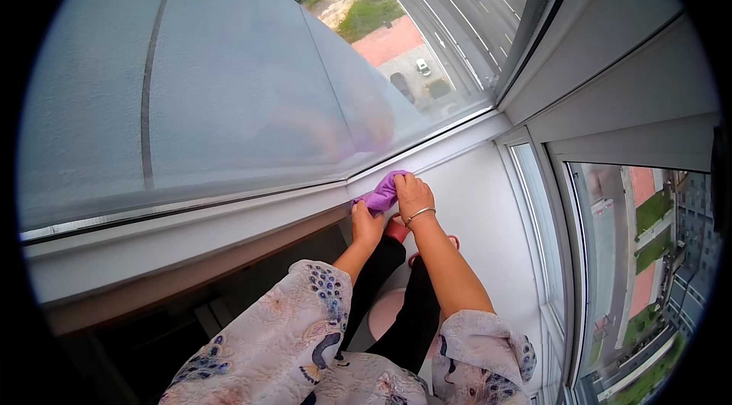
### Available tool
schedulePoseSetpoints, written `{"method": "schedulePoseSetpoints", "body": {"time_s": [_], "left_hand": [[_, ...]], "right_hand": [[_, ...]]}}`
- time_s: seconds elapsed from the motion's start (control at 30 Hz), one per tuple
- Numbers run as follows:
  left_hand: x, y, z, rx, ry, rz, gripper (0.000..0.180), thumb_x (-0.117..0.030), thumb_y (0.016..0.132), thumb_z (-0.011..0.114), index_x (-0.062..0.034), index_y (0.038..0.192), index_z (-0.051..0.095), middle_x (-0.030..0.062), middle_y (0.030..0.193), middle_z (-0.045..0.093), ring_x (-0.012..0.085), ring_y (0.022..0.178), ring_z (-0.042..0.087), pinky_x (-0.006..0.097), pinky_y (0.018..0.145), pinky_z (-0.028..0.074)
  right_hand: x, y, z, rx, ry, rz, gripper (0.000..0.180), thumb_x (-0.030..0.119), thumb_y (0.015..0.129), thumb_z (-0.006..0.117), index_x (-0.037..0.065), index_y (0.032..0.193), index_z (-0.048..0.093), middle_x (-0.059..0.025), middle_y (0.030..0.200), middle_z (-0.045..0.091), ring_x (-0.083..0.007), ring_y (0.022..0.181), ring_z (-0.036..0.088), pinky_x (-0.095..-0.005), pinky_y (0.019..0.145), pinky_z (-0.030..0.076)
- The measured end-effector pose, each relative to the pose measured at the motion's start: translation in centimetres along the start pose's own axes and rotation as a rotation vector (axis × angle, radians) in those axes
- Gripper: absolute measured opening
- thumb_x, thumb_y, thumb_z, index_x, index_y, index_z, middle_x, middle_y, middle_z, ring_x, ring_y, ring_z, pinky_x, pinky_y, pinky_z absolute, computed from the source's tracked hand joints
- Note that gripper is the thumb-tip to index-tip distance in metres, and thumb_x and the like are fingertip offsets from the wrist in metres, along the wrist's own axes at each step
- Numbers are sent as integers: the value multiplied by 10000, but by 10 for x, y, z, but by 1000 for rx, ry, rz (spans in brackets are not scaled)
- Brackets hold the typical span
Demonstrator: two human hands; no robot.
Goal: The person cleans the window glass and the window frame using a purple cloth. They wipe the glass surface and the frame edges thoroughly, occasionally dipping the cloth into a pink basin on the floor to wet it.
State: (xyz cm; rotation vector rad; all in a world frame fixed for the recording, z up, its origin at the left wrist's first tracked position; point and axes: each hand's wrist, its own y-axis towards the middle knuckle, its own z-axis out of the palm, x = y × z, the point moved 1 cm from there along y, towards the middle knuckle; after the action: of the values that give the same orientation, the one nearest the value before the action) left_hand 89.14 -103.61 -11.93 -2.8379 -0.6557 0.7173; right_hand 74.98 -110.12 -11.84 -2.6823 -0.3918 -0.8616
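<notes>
Softly crumpled, a purple fabric cloth [379, 193] bunches in twisted folds between the bare left hand [367, 223] and right hand [414, 196], both gripping it, at the smooth white window frame [427, 152]; contact there is unclear.

Purple cloth [380, 193] in both hands [367, 225] [414, 196]

Two bare hands [367, 226], one on the left and one on the right, one purple cloth [381, 194], one shiny bracelet [420, 215] by the right hand [414, 195], two flowery sleeves [324, 310], two black trouser legs [414, 321], one round pink thing [384, 313] near, one small white car [423, 67] far down
</notes>
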Motion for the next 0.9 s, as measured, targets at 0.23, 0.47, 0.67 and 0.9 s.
{"method": "schedulePoseSetpoints", "body": {"time_s": [0.23,0.47,0.67,0.9], "left_hand": [[-5,-55,-19,246,-177,56,188,-91,729,677,1,861,580,142,854,571,283,797,586,352,709,479],[-18,-36,-64,-56,-176,297,651,-65,778,610,28,1358,330,248,1383,328,366,1271,379,378,1035,346],[3,-15,-25,112,35,-75,834,-201,758,670,43,1409,209,298,1425,272,419,1280,368,424,1028,355],[20,-4,2,25,-198,-122,819,-199,724,683,0,1395,255,240,1437,269,415,1234,410,421,983,397]], "right_hand": [[-29,-61,-9,180,64,268,278,75,746,619,74,1008,527,-146,947,577,-331,761,596,-444,688,498],[22,-9,-31,-459,81,-328,250,138,776,573,148,1024,602,-66,854,534,-239,734,566,-366,619,443],[27,6,18,-228,-81,-289,478,199,612,737,188,1071,604,-71,879,520,-253,768,562,-370,630,427],[44,21,8,38,-239,-288,332,172,735,636,233,1059,591,-64,906,539,-243,823,594,-373,694,442]]}}
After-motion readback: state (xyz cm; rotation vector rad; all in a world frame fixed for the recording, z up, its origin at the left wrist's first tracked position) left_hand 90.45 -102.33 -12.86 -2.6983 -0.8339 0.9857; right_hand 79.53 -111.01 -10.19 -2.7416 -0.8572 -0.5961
